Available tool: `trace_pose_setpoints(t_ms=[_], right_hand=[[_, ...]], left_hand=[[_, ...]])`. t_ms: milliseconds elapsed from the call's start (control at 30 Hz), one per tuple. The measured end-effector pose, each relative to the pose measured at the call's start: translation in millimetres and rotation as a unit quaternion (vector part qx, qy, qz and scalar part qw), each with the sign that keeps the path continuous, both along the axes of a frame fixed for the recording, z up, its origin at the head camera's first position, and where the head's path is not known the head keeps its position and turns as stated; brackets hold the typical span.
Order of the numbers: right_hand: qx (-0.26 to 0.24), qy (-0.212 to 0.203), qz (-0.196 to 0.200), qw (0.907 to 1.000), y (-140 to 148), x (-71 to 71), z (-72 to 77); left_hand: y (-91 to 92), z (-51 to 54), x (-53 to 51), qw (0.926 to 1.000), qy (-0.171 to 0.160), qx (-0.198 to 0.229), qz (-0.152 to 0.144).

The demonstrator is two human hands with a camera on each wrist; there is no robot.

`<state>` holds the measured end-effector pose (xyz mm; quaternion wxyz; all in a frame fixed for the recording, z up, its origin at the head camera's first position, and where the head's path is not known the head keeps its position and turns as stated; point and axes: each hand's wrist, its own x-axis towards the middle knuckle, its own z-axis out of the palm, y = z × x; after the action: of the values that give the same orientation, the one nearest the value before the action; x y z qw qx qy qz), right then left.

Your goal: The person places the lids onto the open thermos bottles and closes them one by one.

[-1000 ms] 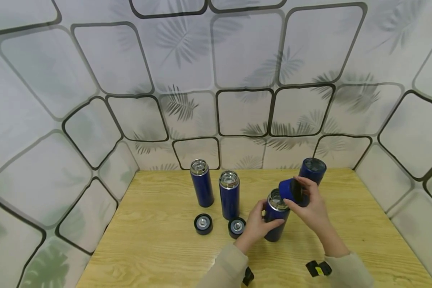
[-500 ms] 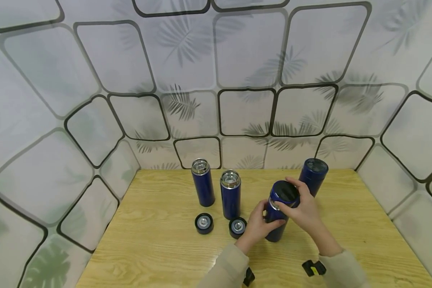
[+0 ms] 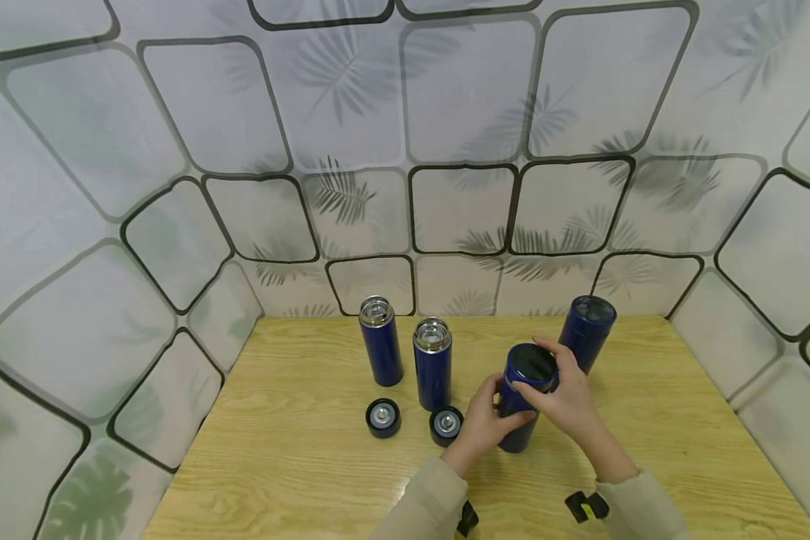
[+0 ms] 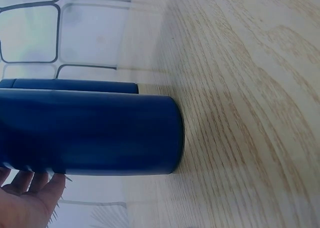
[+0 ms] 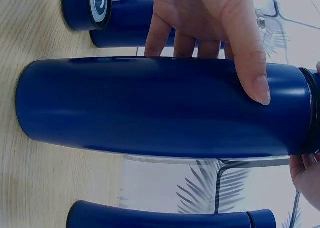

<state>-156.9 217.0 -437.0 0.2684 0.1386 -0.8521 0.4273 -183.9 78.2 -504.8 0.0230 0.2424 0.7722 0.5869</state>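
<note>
Below leaf-patterned walls (image 3: 462, 214), on a wood-grain worktop (image 3: 297, 472), the left grip (image 3: 482, 420) curls round a blue bottle (image 5: 140, 108), the right grip (image 3: 568, 397) round its lid (image 3: 532, 363).

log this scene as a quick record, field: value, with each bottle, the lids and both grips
held bottle: upright on table; fitted lid on top, tightness unclear
left grip: curled round held bottle
right grip: holding fitted lid
far-left bottle: upright, open; first loose lid in front, silvery side up
second bottle: upright, open; second loose lid in front, silvery side up
back-right bottle: upright, capped
</note>
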Motion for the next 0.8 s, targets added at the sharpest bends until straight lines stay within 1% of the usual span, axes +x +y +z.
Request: trace_pose_setpoints(t_ms=[133, 267, 333, 400, 467, 533, 600, 633, 733, 767, 800], right_hand=[[-0.001, -0.014, 0.001, 0.9999, 0, 1.2, 0.8], [-0.007, -0.018, 0.013, 0.9997, 1, 1.3, 0.0], [-0.022, -0.022, 0.026, 0.9992, 3, 1.0, -1.1], [-0.050, -0.026, 0.049, 0.9972, 5, 0.1, -2.7], [-0.090, -0.031, 0.085, 0.9918, 9, -0.6, -4.1], [-0.123, -0.041, 0.122, 0.9841, 12, -1.2, -5.7], [-0.146, -0.075, 0.144, 0.9757, 16, -1.5, -7.5], [-0.157, -0.092, 0.153, 0.9713, 18, -1.5, -7.9], [-0.176, -0.138, 0.159, 0.9616, 22, -1.3, -9.8], [-0.185, -0.147, 0.160, 0.9584, 22, -1.2, -10.3], [-0.195, -0.146, 0.165, 0.9559, 22, -0.9, -10.3]], left_hand=[[-0.5, 0.9, 0.6, 1.0000, 0.003, -0.003, 0.000], [-0.9, 2.4, 0.6, 1.0000, 0.007, -0.004, 0.001], [-0.4, 2.9, 0.2, 1.0000, 0.009, -0.004, 0.001], [0.3, 3.8, -0.3, 0.9999, 0.010, -0.005, 0.004], [1.5, 3.8, -1.1, 0.9999, 0.011, -0.002, 0.004], [2.8, 4.0, -1.8, 0.9999, 0.014, 0.002, 0.003], [4.3, 3.4, -3.4, 0.9998, 0.015, 0.012, -0.007], [4.9, 3.4, -4.1, 0.9996, 0.016, 0.017, -0.012], [6.4, 4.3, -5.6, 0.9991, 0.012, 0.031, -0.027], [6.7, 4.7, -5.8, 0.9989, 0.009, 0.035, -0.030], [7.0, 5.3, -5.6, 0.9989, 0.008, 0.037, -0.029]])
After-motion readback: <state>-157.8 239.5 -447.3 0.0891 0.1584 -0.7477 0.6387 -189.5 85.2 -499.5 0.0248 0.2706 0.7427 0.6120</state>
